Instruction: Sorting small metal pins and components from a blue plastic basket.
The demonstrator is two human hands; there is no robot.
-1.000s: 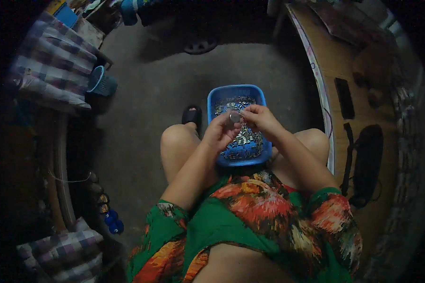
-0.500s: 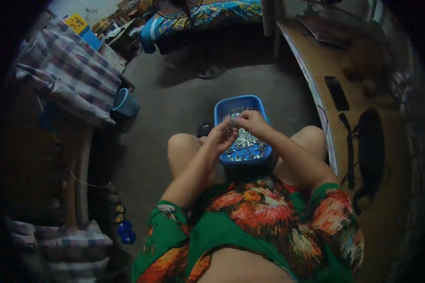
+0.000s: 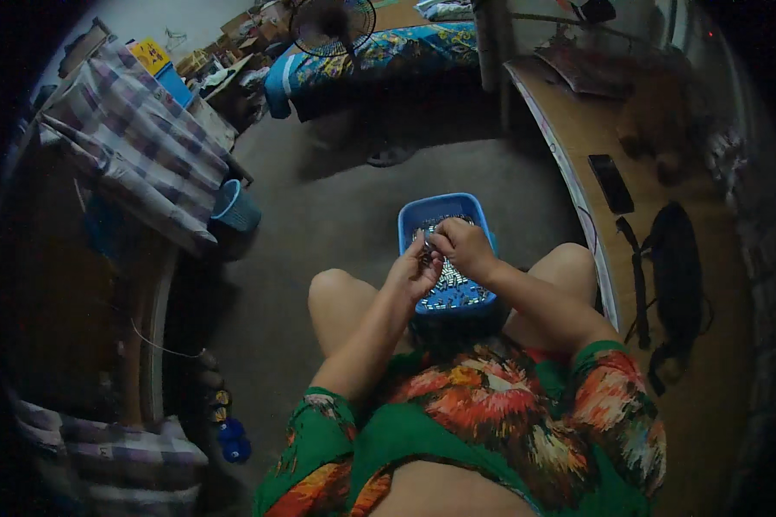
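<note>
A blue plastic tub (image 3: 411,217) stands between my knees, with many small shiny metal cylinders (image 3: 453,277) lying in it. Above its middle my two hands meet. My left hand (image 3: 417,270) is closed, palm turned up, its thumb and fingers pinching a small shiny metal piece (image 3: 428,243). From the other side the fingertips of my right hand (image 3: 466,249) close on the same spot. The piece is too small for its exact kind to be told, and the fingers partly cover it.
To the right runs a wooden bench (image 3: 612,267) bearing a dark phone (image 3: 610,183) and a black bag (image 3: 674,276). A light blue waste basket (image 3: 236,208) stands at the left beside a checked cloth (image 3: 138,129). A fan (image 3: 332,26) stands at the back by a bed (image 3: 405,53).
The whole scene sits slightly lower in the picture, as the view has tilted up. My hands stay together over the tub, the right fingers a little more curled around the piece.
</note>
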